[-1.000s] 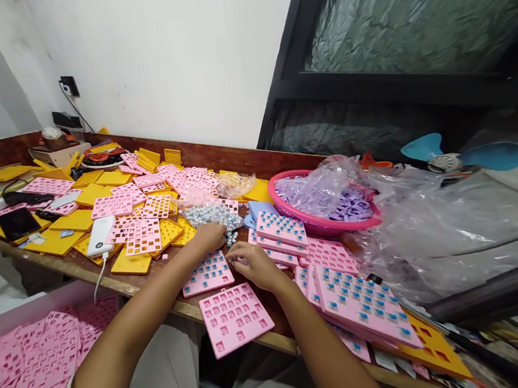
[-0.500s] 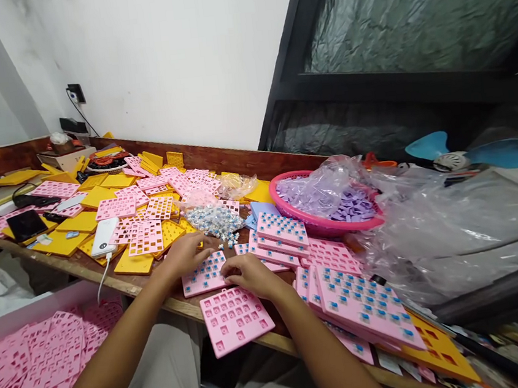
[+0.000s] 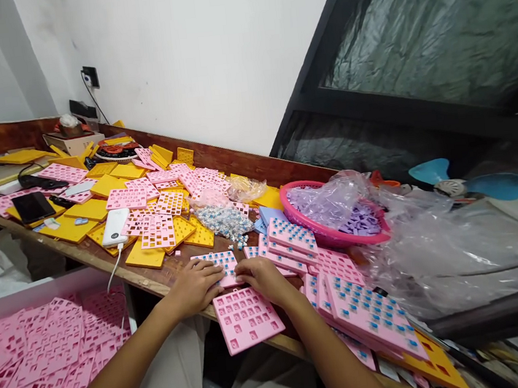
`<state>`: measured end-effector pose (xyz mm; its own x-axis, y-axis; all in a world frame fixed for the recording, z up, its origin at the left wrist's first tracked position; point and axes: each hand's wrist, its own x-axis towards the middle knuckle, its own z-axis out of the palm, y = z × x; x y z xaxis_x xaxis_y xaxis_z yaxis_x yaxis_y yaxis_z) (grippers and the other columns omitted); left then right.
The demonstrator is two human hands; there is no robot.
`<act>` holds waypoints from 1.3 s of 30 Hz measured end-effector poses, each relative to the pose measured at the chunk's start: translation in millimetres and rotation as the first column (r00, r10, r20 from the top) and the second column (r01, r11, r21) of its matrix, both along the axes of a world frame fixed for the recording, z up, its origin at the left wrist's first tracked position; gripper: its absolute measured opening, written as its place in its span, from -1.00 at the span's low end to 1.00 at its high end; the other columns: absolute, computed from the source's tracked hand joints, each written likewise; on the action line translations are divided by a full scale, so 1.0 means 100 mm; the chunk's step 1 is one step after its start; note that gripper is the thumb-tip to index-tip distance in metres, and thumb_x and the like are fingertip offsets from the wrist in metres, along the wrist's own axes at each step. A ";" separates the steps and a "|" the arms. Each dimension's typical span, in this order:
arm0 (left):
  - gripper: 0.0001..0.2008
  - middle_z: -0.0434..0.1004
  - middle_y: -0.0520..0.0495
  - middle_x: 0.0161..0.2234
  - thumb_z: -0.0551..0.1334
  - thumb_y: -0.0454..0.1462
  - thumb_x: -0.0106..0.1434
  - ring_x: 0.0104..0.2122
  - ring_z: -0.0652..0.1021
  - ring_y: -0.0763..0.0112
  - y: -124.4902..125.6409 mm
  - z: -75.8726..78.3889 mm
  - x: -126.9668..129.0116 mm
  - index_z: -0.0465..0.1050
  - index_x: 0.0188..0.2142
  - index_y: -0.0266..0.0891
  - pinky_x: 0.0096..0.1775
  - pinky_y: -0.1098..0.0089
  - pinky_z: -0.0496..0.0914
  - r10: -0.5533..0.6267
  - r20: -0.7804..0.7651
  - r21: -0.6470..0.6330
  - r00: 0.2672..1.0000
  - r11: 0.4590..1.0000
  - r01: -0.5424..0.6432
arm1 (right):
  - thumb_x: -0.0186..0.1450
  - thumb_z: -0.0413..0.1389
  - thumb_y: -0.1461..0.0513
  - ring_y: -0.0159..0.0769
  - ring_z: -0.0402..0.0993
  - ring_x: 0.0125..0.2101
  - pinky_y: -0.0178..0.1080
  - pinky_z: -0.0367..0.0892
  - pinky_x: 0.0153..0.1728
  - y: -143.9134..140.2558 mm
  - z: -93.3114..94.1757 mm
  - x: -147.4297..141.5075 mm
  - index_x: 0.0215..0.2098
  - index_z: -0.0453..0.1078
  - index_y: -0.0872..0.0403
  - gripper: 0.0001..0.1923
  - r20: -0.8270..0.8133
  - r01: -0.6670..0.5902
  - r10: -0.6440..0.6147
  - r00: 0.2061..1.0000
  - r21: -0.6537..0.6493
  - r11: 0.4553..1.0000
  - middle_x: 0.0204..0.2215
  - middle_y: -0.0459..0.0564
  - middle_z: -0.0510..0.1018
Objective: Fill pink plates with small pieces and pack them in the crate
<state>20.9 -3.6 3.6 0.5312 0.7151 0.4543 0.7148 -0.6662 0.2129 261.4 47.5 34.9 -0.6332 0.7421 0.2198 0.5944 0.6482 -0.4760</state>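
Observation:
A pink keyboard plate (image 3: pixel 229 276) set with blue-topped switches lies on the bench between my hands. My left hand (image 3: pixel 195 288) rests over its left side, fingers stretched out across it. At its right edge, the fingers of my right hand (image 3: pixel 262 277) are bent and pressed together; whatever is between the tips is too small to make out. Just in front, a pink plate with empty square holes (image 3: pixel 248 320) overhangs the bench edge. A pile of loose blue and white switches (image 3: pixel 225 221) spreads beyond my hands.
Stacks of switch-filled pink plates (image 3: pixel 373 311) stand to the right. Behind them is a pink basket (image 3: pixel 309 229) of purple pieces, beside clear plastic bags (image 3: pixel 412 246). Yellow plates (image 3: pixel 145 255) and a white power bank (image 3: pixel 115 226) lie left. A bin (image 3: pixel 40 359) of pink plates sits below.
My left hand has come down from the plate's upper left towards its near left side, flattening over it. My right hand stays at the right edge. The camera view has shifted slightly.

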 end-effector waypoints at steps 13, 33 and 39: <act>-0.45 0.16 -0.14 0.37 -0.03 -0.02 0.48 0.39 0.12 0.20 0.06 -0.22 0.02 0.12 0.36 -0.16 0.36 0.07 -0.06 0.085 -0.045 -0.062 0.995 0.994 -0.088 | 0.45 -0.01 0.28 -0.05 0.54 -0.10 -0.04 0.29 -0.01 -0.54 0.03 -0.29 -0.08 0.50 0.18 -0.74 0.425 -0.063 -0.069 0.902 0.289 0.955 -0.13 0.26 0.62; -0.24 0.33 -0.29 0.23 0.31 0.14 0.14 0.18 0.36 -0.11 0.27 0.09 -0.05 0.30 0.26 -0.11 0.17 0.00 0.23 0.099 -0.064 -0.132 0.993 0.985 -0.107 | 0.21 0.19 0.25 0.03 0.14 0.32 0.11 0.16 0.29 -1.27 -0.43 0.30 0.29 0.28 0.07 -0.34 0.124 0.229 -0.262 0.957 0.228 0.946 0.31 0.16 0.28; -0.18 0.42 -0.27 0.16 0.30 0.15 0.15 0.12 0.44 -0.06 0.38 0.15 -0.16 0.24 0.29 -0.18 0.13 0.05 0.29 0.116 0.084 -0.168 0.990 0.981 -0.100 | 0.28 0.10 0.28 -0.06 0.16 0.31 0.05 0.12 0.32 -1.25 -0.40 0.29 0.31 0.26 0.06 -0.39 0.015 0.300 -0.308 0.951 0.190 0.935 0.31 0.12 0.29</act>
<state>5.2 34.3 18.2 0.4077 0.8343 0.3711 0.7526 -0.5372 0.3808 290.0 -77.8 -5.2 -0.3958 0.8501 0.3475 0.7944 0.5068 -0.3349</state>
